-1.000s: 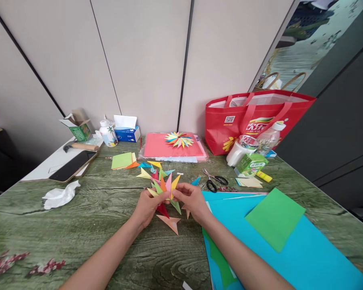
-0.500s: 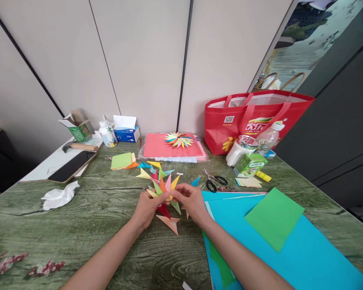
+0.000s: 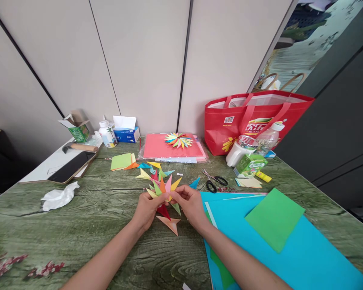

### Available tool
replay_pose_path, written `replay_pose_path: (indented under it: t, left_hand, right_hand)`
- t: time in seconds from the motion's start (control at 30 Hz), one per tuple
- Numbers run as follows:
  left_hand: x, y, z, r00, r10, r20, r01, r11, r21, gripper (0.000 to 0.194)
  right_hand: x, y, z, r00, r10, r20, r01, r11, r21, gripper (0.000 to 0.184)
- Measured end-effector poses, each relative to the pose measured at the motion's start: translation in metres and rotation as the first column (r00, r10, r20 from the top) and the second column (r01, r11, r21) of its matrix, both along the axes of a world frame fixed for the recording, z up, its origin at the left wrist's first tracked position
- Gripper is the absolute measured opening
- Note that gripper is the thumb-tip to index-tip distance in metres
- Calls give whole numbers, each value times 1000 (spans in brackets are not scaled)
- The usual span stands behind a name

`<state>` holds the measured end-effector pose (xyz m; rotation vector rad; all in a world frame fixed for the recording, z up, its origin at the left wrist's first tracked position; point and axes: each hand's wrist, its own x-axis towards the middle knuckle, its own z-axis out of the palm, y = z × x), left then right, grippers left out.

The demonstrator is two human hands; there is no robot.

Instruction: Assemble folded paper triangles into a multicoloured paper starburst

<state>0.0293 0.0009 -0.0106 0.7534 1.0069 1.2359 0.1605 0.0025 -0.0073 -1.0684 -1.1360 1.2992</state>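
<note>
Between my two hands is a partly joined paper star (image 3: 162, 185) of folded points in green, orange, pink and yellow. My left hand (image 3: 148, 207) pinches its left and lower side, thumb on top. With thumb and fingers, my right hand (image 3: 190, 203) grips its right side near the yellow point; the fingertips partly hide the joints. Loose folded paper pieces lie around and under the hands: a peach one (image 3: 170, 224) in front, a red one (image 3: 163, 211) below, a pale yellow one (image 3: 144, 174) behind and a blue one (image 3: 194, 183) to the right.
A finished paper ring (image 3: 186, 141) lies on a red paper pack (image 3: 157, 146) at the back. Scissors (image 3: 213, 181) and blue sheets (image 3: 293, 257) with a green square (image 3: 275, 219) are on the right. A red bag (image 3: 217, 133), phone (image 3: 71, 166) and crumpled tissue (image 3: 60, 196) also lie about.
My right hand has shifted slightly left and its thumb now presses further in on the star. My left hand stays nearly still.
</note>
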Motion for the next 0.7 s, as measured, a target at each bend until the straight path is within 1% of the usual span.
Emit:
replay_pose_path:
  t: [0.1,0.23,0.5,0.6,0.7]
  left_hand:
    - [0,0,-2,1000,7,1,-7,1000,-7,17]
    - [0,-1,-1,1000,16,7,-16,1000,-26,17]
    - [1,-1,-1,999,41,-2,-41,999,-7,16]
    - [-1,-1,0,1000,13,-26,-13,1000,-7,18]
    - [-3,-1,2,995,-38,-95,37,999,-6,20]
  right_hand:
    - [-1,0,-1,999,4,-42,-5,1000,-24,24]
    - [-2,-1,-1,996,7,-86,-12,999,-52,26]
    - [-2,-2,-3,994,18,-112,-24,999,-49,25]
    - [0,-1,-1,989,70,-128,-76,996,-39,25]
    - [4,2,1,986,119,-121,-121,993,-11,26]
